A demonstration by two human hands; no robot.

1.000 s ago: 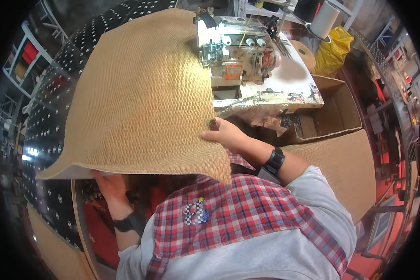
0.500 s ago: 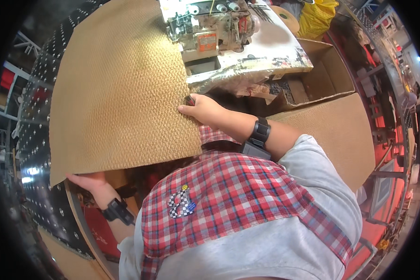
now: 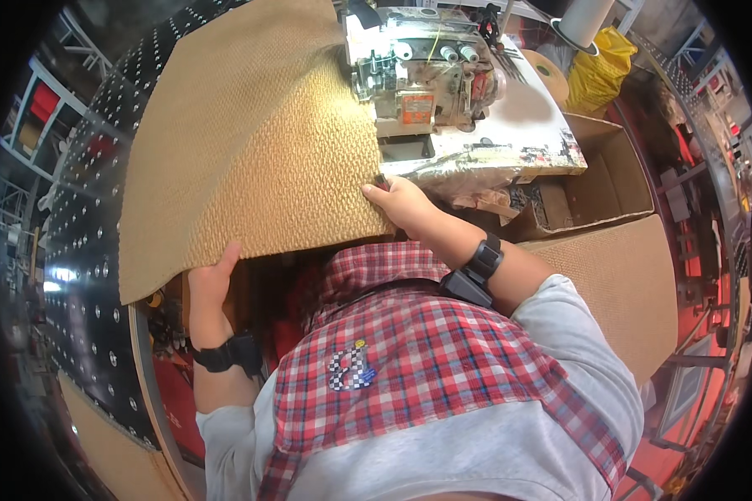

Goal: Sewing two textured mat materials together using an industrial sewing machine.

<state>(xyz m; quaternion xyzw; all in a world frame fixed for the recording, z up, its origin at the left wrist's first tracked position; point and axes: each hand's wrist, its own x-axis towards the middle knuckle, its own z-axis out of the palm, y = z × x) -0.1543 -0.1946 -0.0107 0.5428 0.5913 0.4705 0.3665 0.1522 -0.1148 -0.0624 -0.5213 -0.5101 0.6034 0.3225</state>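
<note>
A large tan woven mat (image 3: pixel 251 167) is spread across the left of the work surface, its right edge beside the overlock sewing machine (image 3: pixel 430 71). My left hand (image 3: pixel 211 280) grips the mat's near edge, thumb on top and the other fingers hidden underneath. At the right edge, close to the near corner, my right hand (image 3: pixel 403 204) pinches the mat. A small dark object (image 3: pixel 381 181) sticks out by that thumb; its kind cannot be made out.
An open cardboard box (image 3: pixel 606 179) stands right of the white machine table (image 3: pixel 543 138). Another tan woven piece (image 3: pixel 614 284) lies near my right arm. A yellow bag (image 3: pixel 602 71) and a white thread cone (image 3: pixel 583 25) are at the back right. A black studded surface (image 3: pixel 88 309) borders the left.
My left hand has moved from under the mat's near left corner rightward along the near edge and now grips it. The mat's near edge is lifted and bent. The whole view has shifted slightly.
</note>
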